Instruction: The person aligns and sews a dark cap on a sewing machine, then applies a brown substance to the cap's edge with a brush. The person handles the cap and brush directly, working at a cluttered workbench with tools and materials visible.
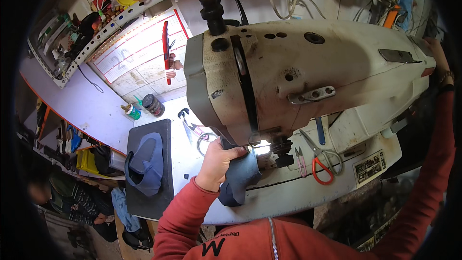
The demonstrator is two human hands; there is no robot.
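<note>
A large beige sewing machine point(337, 67) fills the middle and right. My left hand point(215, 166) pinches a blue-grey shoe upper point(236, 180) between thumb and fingers, under the lit needle area; some fingertips are hidden behind the material. Far out at the machine's right end, my right hand point(437, 58) grips the handwheel point(423, 48), its fingers partly lost in the dark rim. A second blue-grey shoe upper point(150, 161) lies on a black board point(163, 137) to the left of my left hand.
Right of the needle lie pink thread snips point(301, 162), scissors with a red handle loop point(322, 171) and a blue-handled tool point(320, 130). A dark jar point(152, 105) and a small green bottle point(131, 111) stand at the back left. Another person point(79, 202) is at the lower left.
</note>
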